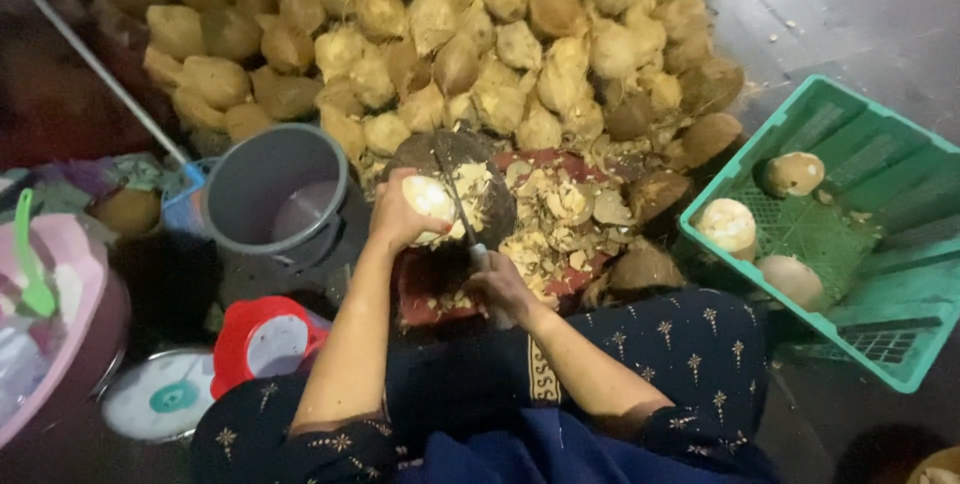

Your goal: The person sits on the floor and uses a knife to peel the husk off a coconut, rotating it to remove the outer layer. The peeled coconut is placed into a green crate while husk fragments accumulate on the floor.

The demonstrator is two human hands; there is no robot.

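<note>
My left hand (pixel 400 214) grips a pale, partly peeled coconut (pixel 432 200) and presses it on a round dark wooden block (pixel 492 174). My right hand (pixel 500 289) holds the handle of a long knife (pixel 458 206), whose blade lies against the coconut's right side. Shell scraps and shavings (pixel 550 219) cover the red mat to the right of the block. A large heap of husked brown coconuts (pixel 450 34) fills the floor behind the block.
A green plastic crate (pixel 880 274) at right holds three peeled coconuts (pixel 728 224). A grey bucket (pixel 285 189) stands left of the block, a red-rimmed lid (pixel 262 339) and a white scale (pixel 160 399) near my knee, a pink basin (pixel 70 334) far left.
</note>
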